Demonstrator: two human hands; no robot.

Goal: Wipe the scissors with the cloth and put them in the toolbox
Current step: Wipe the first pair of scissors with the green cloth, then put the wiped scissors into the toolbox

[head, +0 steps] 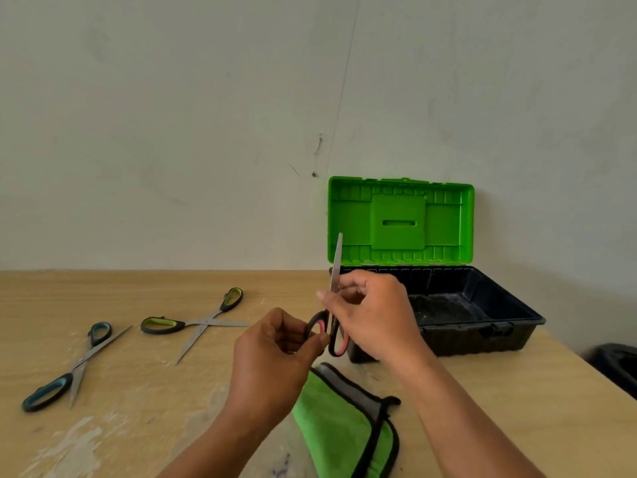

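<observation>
1. The left hand (275, 346) is raised above the near edge of the worktop (138, 408). Its fingers (319, 338) are curled and pinch one handle loop of the red-and-black scissors (335, 267).
2. The right hand (372, 315) is just beside it and slightly higher, with its fingers clenched around the same scissors where the blades meet the handles.
3. The scissors are held off the surface between both hands. They are nearly upright and closed, with the tip pointing up in front of the toolbox lid (400, 219).
4. The worktop is pale wood with whitish smears and scuffs, and it stands against an off-white wall (172, 132) that has faint marks and a thin crack.
5. The toolbox (448, 336) sits at the back right near the wall. Its green lid is open and upright, and its black tray is dusty inside.
6. The green cloth (337, 419), edged in black with a grey side, lies folded on the worktop under the forearms.
7. On the left lie the green-handled scissors (198, 322), spread open, and nearer the edge the blue-handled scissors (79, 360), partly open.
8. A dark object (617, 367) shows beyond the right edge of the worktop, too cropped to identify.
</observation>
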